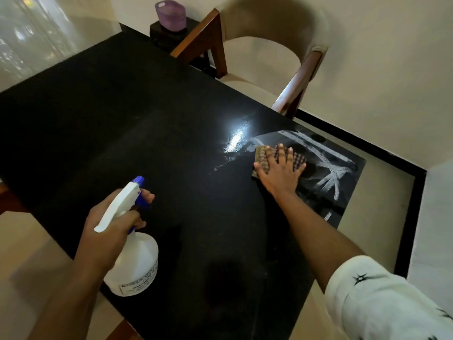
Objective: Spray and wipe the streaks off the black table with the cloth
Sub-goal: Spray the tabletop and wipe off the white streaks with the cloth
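From the head camera, the spray bottle (137,266) is the only thing that carries writing. A white label (140,285) low on its body has several lines of dark print, but they are too blurred and tilted to read. The bottle is white with a blue nozzle tip and a blue trigger. It stands over the near left edge of the black table (122,119), and whether its base touches the top cannot be told.

The left hand (107,231) grips the bottle at the neck, with one finger curled over the trigger.

The right hand (279,173) lies flat with its fingers spread and presses down on the cloth (261,157). The cloth is a brown checked piece on the far right part of the table. The palm covers most of it, so only its left end and a patch by the fingertips show.

White streaks (328,180) run across the table's right corner just beyond the cloth. To the left of the cloth a wet patch (235,139) shines under a bright glare.

A white sleeve (382,298) with dark star-like marks is cut off at the lower right.

Behind the table stands a chair (269,23) with a beige back and wooden arms. A purple pot (170,14) sits on a small dark stand (166,36), and its top is cut off by the frame. The near end of the table is also out of frame.
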A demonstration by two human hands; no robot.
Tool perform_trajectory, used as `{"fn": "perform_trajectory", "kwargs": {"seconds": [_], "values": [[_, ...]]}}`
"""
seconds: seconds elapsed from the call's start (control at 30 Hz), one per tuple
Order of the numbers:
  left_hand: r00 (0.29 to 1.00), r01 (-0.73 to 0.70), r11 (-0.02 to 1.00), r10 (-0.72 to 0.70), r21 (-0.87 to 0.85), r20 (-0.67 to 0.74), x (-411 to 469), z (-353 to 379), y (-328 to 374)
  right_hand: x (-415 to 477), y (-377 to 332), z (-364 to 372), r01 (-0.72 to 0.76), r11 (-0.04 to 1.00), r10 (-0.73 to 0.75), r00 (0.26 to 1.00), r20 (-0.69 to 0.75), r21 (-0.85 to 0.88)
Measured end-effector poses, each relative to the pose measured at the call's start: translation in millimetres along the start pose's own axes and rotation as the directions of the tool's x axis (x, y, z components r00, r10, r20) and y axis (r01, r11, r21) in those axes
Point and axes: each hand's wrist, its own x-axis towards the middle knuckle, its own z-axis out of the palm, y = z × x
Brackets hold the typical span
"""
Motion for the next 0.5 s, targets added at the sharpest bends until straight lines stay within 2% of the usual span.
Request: {"fn": "perform_trajectory", "kwargs": {"seconds": [0.07, 0.13, 0.23, 0.3, 0.4, 0.5], "values": [[1.0, 0.01, 1.0, -0.01, -0.006, -0.007, 0, 0, -1, -15, -28, 5, 0.066, 0.998, -0.066, 0.998, 0.025, -0.004], [1.0, 0.014, 1.0, -0.014, -0.001, -0.006, 0, 1, -2, -43, -59, 16, 0.23, 0.973, -0.229, 0.972, 0.049, -0.004], [1.0, 0.02, 0.999, -0.02, -0.033, 0.01, 0, 6, 1, -102, -91, 32, 0.459, 0.889, -0.459, 0.888, 0.016, 0.016], [1.0, 0.019, 0.999, -0.018, -0.044, 0.023, 2, 9, 4, -131, -94, 40, 0.549, 0.835, -0.55, 0.835, 0.029, 0.022], [0.999, 0.018, 0.999, -0.016, -0.036, 0.045, 5, 12, 8, -140, -77, 44, 0.586, 0.81, -0.586, 0.81, -0.001, -0.009], [0.999, -0.001, 1.0, 0.002, -0.02, 0.051, 8, 14, 13, -111, -56, 36, 0.465, 0.885, -0.465, 0.885, -0.024, -0.015]]}}
